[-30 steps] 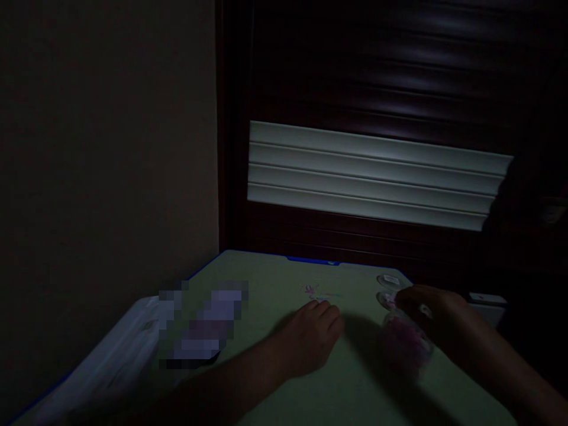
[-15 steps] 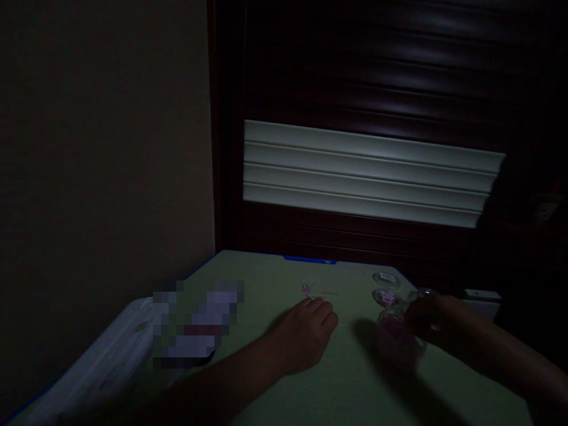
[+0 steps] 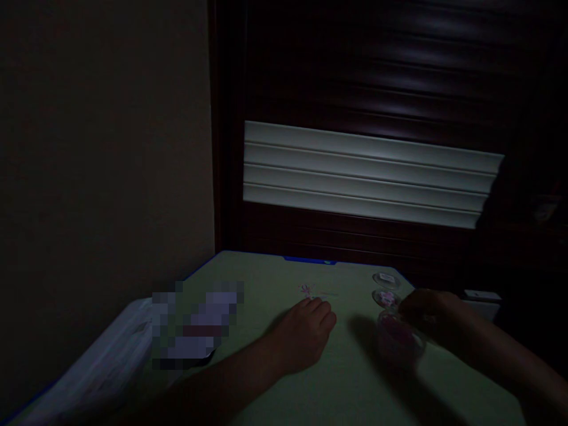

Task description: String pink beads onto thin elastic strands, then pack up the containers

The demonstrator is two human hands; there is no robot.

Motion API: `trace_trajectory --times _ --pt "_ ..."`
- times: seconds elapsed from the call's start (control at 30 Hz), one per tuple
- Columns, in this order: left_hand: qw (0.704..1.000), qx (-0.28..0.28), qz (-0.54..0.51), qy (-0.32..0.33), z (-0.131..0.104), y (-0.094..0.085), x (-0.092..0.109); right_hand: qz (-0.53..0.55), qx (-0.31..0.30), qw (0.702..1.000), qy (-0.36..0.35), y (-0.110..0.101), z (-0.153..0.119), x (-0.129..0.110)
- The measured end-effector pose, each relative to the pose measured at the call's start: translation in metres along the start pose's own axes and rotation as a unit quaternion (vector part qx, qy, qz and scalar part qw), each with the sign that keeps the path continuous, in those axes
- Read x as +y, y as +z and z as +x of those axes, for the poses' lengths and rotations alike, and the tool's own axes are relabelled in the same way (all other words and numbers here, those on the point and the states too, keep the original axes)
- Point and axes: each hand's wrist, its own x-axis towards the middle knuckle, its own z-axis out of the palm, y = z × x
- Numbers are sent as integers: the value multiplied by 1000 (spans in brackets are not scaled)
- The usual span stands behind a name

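My left hand (image 3: 308,334) rests on the pale green table with its fingers curled; whatever they hold, if anything, is hidden. Just beyond it lies a small pinkish cluster of thin pieces (image 3: 306,290). At the right, my right hand (image 3: 428,312) is bent over the upper right side of a clear round container (image 3: 402,343) with pink contents. Its fingertips are dark and too unclear to read. Behind that container sit a round lidded dish with pink and white bits (image 3: 387,299) and a clear round lid with a label (image 3: 387,279).
A pixelated light object (image 3: 222,305) lies at the left of the table (image 3: 261,272), beside a whitish plastic tray or bag (image 3: 106,349). A white box (image 3: 483,302) stands beyond the right edge. Wall and dark shutters rise behind.
My right hand has shifted slightly left and its fingers are lower at the container. My left hand has barely moved.
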Motion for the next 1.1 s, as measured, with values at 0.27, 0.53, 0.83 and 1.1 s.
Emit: trace_trajectory --times 0.27,0.53,0.83,1.1 --pt "1000 2 2 -5 0 2 0 -9 32 998 -51 8 7 -40" --pt "1000 -1 -15 -8 0 0 -1 -80 23 990 -111 33 10 -72" --pt "999 2 -22 -42 -1 3 -1 -24 53 997 -52 68 10 -85" --pt "990 3 -76 -123 -3 14 -9 -82 51 993 -71 71 8 -87"
